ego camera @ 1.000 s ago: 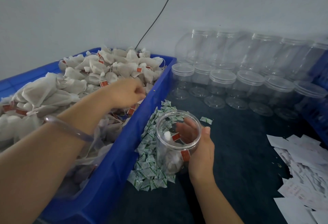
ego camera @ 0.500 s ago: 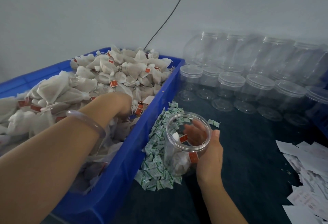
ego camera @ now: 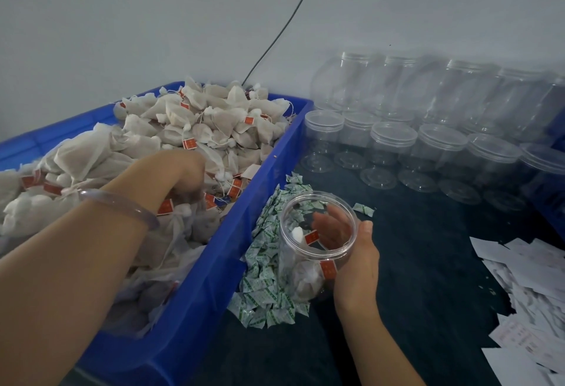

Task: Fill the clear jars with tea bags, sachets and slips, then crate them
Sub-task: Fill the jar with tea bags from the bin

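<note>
A blue bin [ego camera: 266,184] on the left is heaped with white tea bags [ego camera: 214,116] bearing red tags. My left hand [ego camera: 180,171], a clear bangle on its wrist, is dug into the heap with the fingers curled down among the bags; the fingertips are hidden. My right hand [ego camera: 356,266] grips an open clear jar [ego camera: 302,263] from its right side, thumb at the rim, fingers showing through the wall. The jar tilts toward the bin and holds a few tea bags. Green-and-white sachets [ego camera: 266,287] lie piled between bin and jar.
White paper slips [ego camera: 532,281] are strewn at the right on the dark table [ego camera: 428,248]. Several empty clear jars [ego camera: 393,144] stand in rows at the back, more lying behind them. A blue crate edge [ego camera: 555,214] shows far right. A black cable runs up the wall.
My left hand dropped from above the heap down into the tea bags, nearer to me. My right hand has kept the jar in the same place and tilt.
</note>
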### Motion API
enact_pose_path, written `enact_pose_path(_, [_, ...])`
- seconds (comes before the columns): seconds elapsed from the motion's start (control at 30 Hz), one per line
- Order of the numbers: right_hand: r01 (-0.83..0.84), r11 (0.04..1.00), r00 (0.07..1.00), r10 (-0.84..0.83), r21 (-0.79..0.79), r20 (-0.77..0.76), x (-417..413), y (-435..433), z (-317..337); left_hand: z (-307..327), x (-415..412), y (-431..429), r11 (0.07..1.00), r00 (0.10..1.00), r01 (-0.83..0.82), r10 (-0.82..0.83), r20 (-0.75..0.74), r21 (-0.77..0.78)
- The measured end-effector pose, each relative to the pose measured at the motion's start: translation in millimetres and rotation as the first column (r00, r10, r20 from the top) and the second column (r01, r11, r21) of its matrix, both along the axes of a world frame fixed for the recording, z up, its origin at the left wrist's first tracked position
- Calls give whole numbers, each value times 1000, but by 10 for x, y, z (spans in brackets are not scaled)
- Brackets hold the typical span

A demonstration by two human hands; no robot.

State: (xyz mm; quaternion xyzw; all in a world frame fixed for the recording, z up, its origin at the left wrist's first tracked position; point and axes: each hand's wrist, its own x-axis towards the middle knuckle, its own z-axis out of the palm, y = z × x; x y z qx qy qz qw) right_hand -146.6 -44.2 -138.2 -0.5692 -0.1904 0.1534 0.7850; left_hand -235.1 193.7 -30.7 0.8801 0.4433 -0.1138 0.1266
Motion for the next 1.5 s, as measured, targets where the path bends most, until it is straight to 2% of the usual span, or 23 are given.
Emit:
enact_pose_path(0.07, [3, 1000, 1000, -3, 4, -2, -2, 1, 11, 45, -28, -2, 998, 996, -27, 31, 83, -53])
enact_pose_path(0.13, [10, 1000, 1000, -10, 0, 14, -2, 2, 15, 95, -52, 9, 999, 984, -6, 12, 177, -38])
enact_pose_path(0.2, [0, 1000, 1000, 0, 1, 4, -9, -1, 24, 137, -55, 19, 999, 938, 49, -40, 345, -17])
enact_pose_path(0.23, [-9, 1000, 1000, 9, 5, -3, -15, -3, 26, 167, -52, -1, 997, 880, 78, -57, 472, -24])
enact_pose_path(0.27, [-14, 1000, 1000, 14, 8, -6, -17, -3, 25, 205, -41, -43, 993, 784, 111, -60, 618, -45])
enact_pose_path(0.33, [-10, 1000, 1000, 10, 14, -6, -16, -3, 32, 302, -12, -203, 964, 503, 232, -5, 864, -129])
enact_pose_path(0.4, [-10, 1000, 1000, 9, 17, 8, -15, -4, 32, 396, 19, -404, 891, 275, 412, 76, 958, -189])
enact_pose_path(0.43, [-10, 1000, 1000, 9, 23, 15, -12, -3, 24, 429, 32, -504, 845, 210, 496, 109, 972, -202])
enact_pose_path(0.5, [-17, 999, 1000, 17, 34, 17, -15, -1, 16, 453, 59, -683, 768, 157, 608, 131, 979, -200])
enact_pose_path(0.57, [-20, 999, 999, 19, 50, 39, -22, 1, 23, 422, 89, -835, 737, 200, 655, 44, 979, -167])
enact_pose_path(0.63, [-20, 997, 997, 14, 71, 82, -33, 0, 46, 349, 137, -973, 723, 330, 680, -158, 931, -118])
enact_pose_path(0.7, [-14, 996, 995, 6, 85, 99, -40, -3, 52, 271, 181, -1085, 705, 456, 705, -371, 809, -74])
enact_pose_path(0.77, [-9, 997, 996, 2, 79, 86, -36, -9, 47, 242, 214, -1141, 692, 470, 721, -444, 763, -42])
enact_pose_path(0.87, [-13, 999, 996, 9, 46, 87, -40, 3, 54, 269, 251, -1034, 782, 397, 623, -350, 848, 32])
enact_pose_path(0.93, [-12, 1000, 995, 10, 20, 95, -50, 6, 76, 249, 268, -833, 878, 435, 475, -292, 852, 58])
enact_pose_path(1.0, [-14, 1000, 995, 12, 13, 98, -55, 4, 85, 146, 268, -541, 948, 612, 301, -278, 741, 107])
enact_pose_path(1.07, [-10, 1000, 995, 9, 9, 95, -54, 0, 83, -2, 242, -239, 968, 817, 199, -249, 519, 150])
enact_pose_path(1.13, [-4, 1000, 996, 3, 6, 85, -56, -1, 88, -133, 200, -45, 971, 923, 182, -222, 315, 153])
enact_pose_path(1.27, [-7, 1000, 997, 8, -12, 77, -46, -8, 97, -287, 204, 43, 971, 973, 197, -211, 94, 137])
enact_pose_path(1.37, [-1, 1000, 998, 2, -16, 67, -44, -12, 108, -280, 253, -22, 947, 972, 235, -223, -78, 219])
enact_pose_path(1.5, [-1, 1000, 998, 3, -26, 56, -42, -12, 106, -246, 242, -96, 947, 962, 195, -134, -239, 255])
